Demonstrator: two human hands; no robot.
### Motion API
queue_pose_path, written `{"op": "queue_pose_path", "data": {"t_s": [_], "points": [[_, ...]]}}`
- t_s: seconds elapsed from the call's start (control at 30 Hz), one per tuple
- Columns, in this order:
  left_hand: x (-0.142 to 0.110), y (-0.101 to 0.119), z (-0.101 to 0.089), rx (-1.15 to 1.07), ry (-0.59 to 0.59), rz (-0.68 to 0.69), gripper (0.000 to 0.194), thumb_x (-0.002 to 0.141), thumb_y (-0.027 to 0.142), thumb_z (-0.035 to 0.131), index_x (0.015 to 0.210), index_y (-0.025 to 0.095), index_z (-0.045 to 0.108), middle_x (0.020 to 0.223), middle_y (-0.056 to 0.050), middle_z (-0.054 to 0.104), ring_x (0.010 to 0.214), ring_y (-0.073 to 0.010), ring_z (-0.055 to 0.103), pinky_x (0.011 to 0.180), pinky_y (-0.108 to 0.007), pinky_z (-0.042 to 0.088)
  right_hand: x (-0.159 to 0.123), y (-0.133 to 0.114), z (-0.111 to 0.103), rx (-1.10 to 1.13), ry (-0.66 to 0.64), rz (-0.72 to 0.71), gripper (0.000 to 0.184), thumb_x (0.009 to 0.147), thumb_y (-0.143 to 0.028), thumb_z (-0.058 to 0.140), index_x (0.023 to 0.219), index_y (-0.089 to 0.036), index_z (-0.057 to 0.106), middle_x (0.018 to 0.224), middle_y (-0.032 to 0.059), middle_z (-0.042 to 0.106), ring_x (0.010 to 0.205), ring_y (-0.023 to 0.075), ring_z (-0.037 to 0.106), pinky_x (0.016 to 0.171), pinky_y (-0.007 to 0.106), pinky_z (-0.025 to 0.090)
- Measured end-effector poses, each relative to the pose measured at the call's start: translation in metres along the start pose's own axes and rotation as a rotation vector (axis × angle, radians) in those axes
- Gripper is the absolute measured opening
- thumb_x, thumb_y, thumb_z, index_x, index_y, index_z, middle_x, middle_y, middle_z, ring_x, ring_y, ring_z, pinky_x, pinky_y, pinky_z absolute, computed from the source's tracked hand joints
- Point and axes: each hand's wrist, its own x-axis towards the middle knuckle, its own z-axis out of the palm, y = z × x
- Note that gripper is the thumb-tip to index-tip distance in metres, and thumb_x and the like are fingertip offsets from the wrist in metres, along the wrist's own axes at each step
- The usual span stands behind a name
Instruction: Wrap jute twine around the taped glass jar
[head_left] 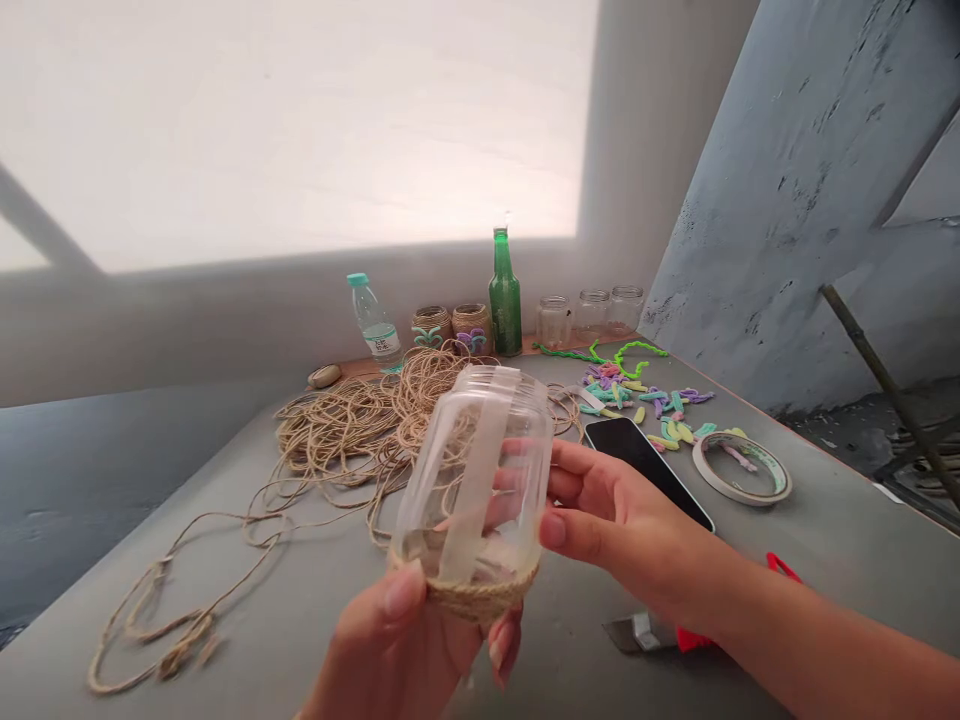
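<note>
A clear jar is held up, tilted, above the near part of the table. Jute twine wraps around its base, and a pale strip of tape runs up its side. My left hand grips the jar's base from below, thumb on the twine. My right hand holds the jar's right side, thumb in front and fingers behind the glass. Behind the jar spreads a big tangle of loose twine, with a strand trailing to the near left.
Along the back stand a water bottle, two twine-wrapped jars, a green bottle and clear jars. To the right lie a phone, a tape roll, pipe-cleaner pieces and a red-handled blade tool.
</note>
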Motion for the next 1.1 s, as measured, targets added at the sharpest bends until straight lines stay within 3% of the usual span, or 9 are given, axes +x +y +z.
{"op": "queue_pose_path", "data": {"t_s": [0.3,0.37,0.47,0.57,0.7,0.8,0.9,1.0,1.1], "points": [[0.001,0.005,0.002,-0.024,0.062,-0.087,0.05,0.092,0.057,0.069,0.121,0.017,0.081,0.091,-0.011,0.078,0.074,-0.02,0.067,0.068,-0.03,0.057,-0.002,0.006,0.0,0.041,0.059,-0.048,0.049,0.093,-0.033,0.085,0.139,-0.025,0.069,0.137,0.0103,0.076,0.13,0.0244,0.07,0.115,0.039,0.052],[0.004,0.007,0.003,0.01,0.069,-0.06,0.047,0.091,0.055,0.073,0.122,0.019,0.081,0.088,-0.008,0.077,0.071,-0.0176,0.064,0.065,-0.028,0.056,-0.002,0.006,-0.003,-0.001,0.114,-0.087,0.05,0.091,-0.034,0.087,0.137,-0.026,0.069,0.137,0.0102,0.075,0.128,0.0245,0.071,0.11,0.038,0.056],[0.008,0.006,0.004,0.15,0.195,0.08,0.041,0.09,0.049,0.078,0.121,0.023,0.082,0.098,-0.007,0.079,0.073,-0.0161,0.063,0.063,-0.025,0.056,-0.001,0.005,-0.008,-0.097,0.241,-0.152,0.057,0.084,-0.038,0.093,0.134,-0.026,0.068,0.136,0.0112,0.075,0.125,0.0261,0.071,0.102,0.038,0.059],[0.011,0.001,0.001,0.26,0.334,0.192,0.044,0.089,0.052,0.079,0.122,0.023,0.081,0.118,-0.01,0.082,0.09,-0.0213,0.072,0.073,-0.027,0.06,0.0,0.007,-0.01,-0.171,0.312,-0.144,0.065,0.082,-0.042,0.095,0.136,-0.027,0.063,0.134,0.0115,0.074,0.122,0.0284,0.071,0.1,0.043,0.06],[0.011,-0.003,-0.003,0.327,0.319,0.115,0.058,0.073,0.051,0.093,0.123,0.026,0.078,0.116,-0.011,0.086,0.113,-0.0328,0.077,0.096,-0.039,0.06,-0.005,0.013,-0.004,-0.291,0.391,-0.119,0.069,0.081,-0.045,0.094,0.138,-0.03,0.058,0.135,0.0096,0.07,0.12,0.0297,0.067,0.101,0.051,0.057],[0.01,-0.001,-0.001,0.339,0.394,0.05,0.056,0.072,0.042,0.096,0.122,0.026,0.075,0.113,-0.012,0.087,0.118,-0.0374,0.077,0.103,-0.049,0.058,-0.007,0.015,0.001,-0.318,0.383,-0.098,0.067,0.082,-0.047,0.093,0.136,-0.031,0.057,0.134,0.0089,0.067,0.114,0.029,0.067,0.098,0.052,0.057],[0.008,0.001,0.007,0.326,0.407,0.043,0.061,0.07,0.044,0.096,0.124,0.027,0.074,0.115,-0.012,0.087,0.118,-0.04,0.077,0.104,-0.054,0.058,-0.007,0.012,0.002,-0.336,0.338,-0.132,0.066,0.082,-0.045,0.093,0.137,-0.034,0.057,0.135,0.0074,0.066,0.114,0.0271,0.066,0.095,0.047,0.056],[0.007,0.001,0.013,0.325,0.414,0.114,0.063,0.064,0.043,0.098,0.122,0.03,0.077,0.123,-0.009,0.085,0.12,-0.0404,0.075,0.103,-0.051,0.059,-0.007,0.005,0.0,-0.348,0.232,-0.212,0.069,0.082,-0.045,0.093,0.14,-0.036,0.057,0.137,0.0057,0.065,0.116,0.0252,0.064,0.097,0.043,0.055],[0.008,0.005,0.013,0.231,0.431,0.142,0.056,0.061,0.049,0.098,0.111,0.028,0.084,0.11,-0.008,0.088,0.108,-0.0364,0.079,0.092,-0.042,0.064,-0.008,0.0,-0.002,-0.326,0.142,-0.241,0.055,0.094,-0.052,0.081,0.142,-0.038,0.058,0.138,0.0044,0.066,0.123,0.0238,0.062,0.101,0.04,0.054]]}}
